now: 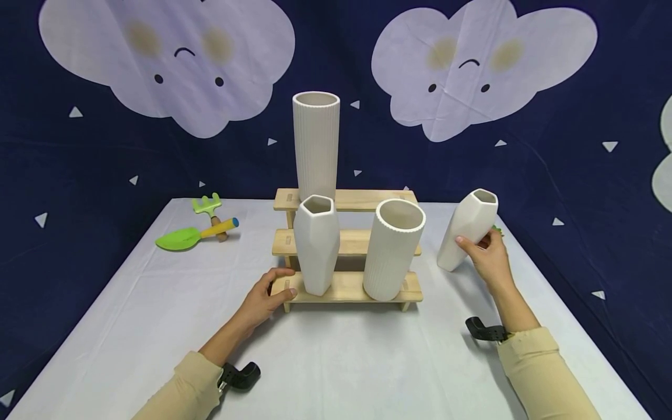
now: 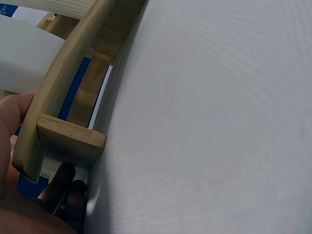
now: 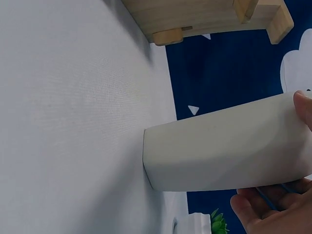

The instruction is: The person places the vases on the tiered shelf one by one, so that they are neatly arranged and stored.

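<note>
My left hand [image 1: 265, 294] grips the left end of the lowest step of a three-tier wooden stand [image 1: 346, 286]; in the left wrist view the thumb lies over the board [image 2: 61, 73] and fingers [image 2: 66, 178] reach underneath. To the right of the stand, my right hand [image 1: 490, 256] holds a white faceted vase [image 1: 464, 227] round its upper part. That vase leans to the right, its base at or just above the table. On the lowest step stand another faceted white vase [image 1: 317, 248] and a ribbed white vase [image 1: 391, 251]. A tall ribbed vase [image 1: 317, 146] occupies the top step.
A green toy trowel [image 1: 181, 239] and a small green rake [image 1: 207, 205] lie at the left on the white-covered table [image 1: 336, 361]. Behind the held vase, a small green plant [image 3: 219, 223] in a white pot [image 3: 192, 223] shows. A dark blue cloud-print cloth [image 1: 336, 46] hangs behind.
</note>
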`<action>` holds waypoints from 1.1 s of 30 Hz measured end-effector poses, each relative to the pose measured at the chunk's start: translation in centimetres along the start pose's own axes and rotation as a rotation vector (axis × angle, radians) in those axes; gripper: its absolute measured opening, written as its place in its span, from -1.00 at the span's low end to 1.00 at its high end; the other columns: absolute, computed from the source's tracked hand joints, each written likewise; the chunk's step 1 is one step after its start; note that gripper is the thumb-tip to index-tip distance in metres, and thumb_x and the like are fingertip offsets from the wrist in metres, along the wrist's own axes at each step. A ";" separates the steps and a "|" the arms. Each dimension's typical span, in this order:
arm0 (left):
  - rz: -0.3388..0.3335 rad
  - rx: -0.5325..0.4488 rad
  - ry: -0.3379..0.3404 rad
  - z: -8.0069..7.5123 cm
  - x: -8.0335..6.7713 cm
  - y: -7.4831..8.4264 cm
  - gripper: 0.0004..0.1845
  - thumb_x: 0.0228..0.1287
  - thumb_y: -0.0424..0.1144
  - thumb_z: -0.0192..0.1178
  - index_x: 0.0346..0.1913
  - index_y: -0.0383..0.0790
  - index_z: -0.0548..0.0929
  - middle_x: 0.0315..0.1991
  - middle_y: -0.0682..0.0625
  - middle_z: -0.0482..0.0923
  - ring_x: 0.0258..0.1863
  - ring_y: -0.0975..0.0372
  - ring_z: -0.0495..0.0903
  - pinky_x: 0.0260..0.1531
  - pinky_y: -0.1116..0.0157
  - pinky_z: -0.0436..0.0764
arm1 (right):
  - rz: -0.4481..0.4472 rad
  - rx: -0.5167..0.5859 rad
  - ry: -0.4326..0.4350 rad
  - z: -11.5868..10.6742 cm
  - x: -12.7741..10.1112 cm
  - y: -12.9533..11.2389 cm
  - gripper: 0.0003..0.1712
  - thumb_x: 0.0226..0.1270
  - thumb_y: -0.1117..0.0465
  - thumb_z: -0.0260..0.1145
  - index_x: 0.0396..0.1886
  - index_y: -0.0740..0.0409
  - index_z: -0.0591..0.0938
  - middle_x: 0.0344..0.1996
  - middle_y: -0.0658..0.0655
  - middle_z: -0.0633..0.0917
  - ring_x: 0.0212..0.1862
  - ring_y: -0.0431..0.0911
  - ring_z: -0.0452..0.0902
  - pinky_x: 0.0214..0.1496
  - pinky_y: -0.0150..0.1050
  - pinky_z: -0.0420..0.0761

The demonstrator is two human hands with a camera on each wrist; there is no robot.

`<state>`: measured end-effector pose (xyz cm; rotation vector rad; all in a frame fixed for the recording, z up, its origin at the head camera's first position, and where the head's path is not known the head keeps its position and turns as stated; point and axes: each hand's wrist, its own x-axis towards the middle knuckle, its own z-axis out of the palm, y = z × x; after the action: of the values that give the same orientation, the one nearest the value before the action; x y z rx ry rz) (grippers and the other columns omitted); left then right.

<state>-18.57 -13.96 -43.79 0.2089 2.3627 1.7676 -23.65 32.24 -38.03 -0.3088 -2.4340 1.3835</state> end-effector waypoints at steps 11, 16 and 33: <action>-0.002 -0.001 0.000 0.0 0.0 -0.1 -0.49 0.23 -0.16 0.25 0.22 -0.07 0.39 0.15 -0.20 0.31 -0.03 0.12 0.42 -0.15 0.31 0.45 | 0.000 0.035 0.000 0.7 0.5 0.3 -0.15 0.20 -0.01 0.34 0.33 0.26 0.17 0.12 0.19 0.45 -0.07 -0.37 0.34 -0.08 -0.52 0.37; -0.004 -0.002 0.001 0.0 0.0 -0.1 -0.49 0.23 -0.15 0.25 0.22 -0.07 0.39 0.14 -0.19 0.31 -0.04 0.13 0.42 -0.15 0.31 0.45 | 0.000 0.041 -0.005 1.0 0.7 0.4 -0.14 0.18 0.00 0.36 0.34 0.23 0.16 0.14 0.20 0.44 0.01 -0.28 0.38 0.02 -0.41 0.39; -0.008 -0.006 0.001 0.1 -0.1 0.1 -0.49 0.23 -0.16 0.25 0.22 -0.07 0.39 0.16 -0.19 0.30 -0.02 0.11 0.41 -0.14 0.31 0.45 | 0.022 0.060 0.004 1.1 0.7 0.4 -0.13 0.17 0.02 0.37 0.36 0.21 0.17 0.16 0.20 0.44 0.11 -0.14 0.39 0.14 -0.24 0.41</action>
<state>-18.42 -13.90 -43.73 0.1975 2.3548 1.7711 -24.72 31.83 -38.78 -0.3244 -2.3883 1.4604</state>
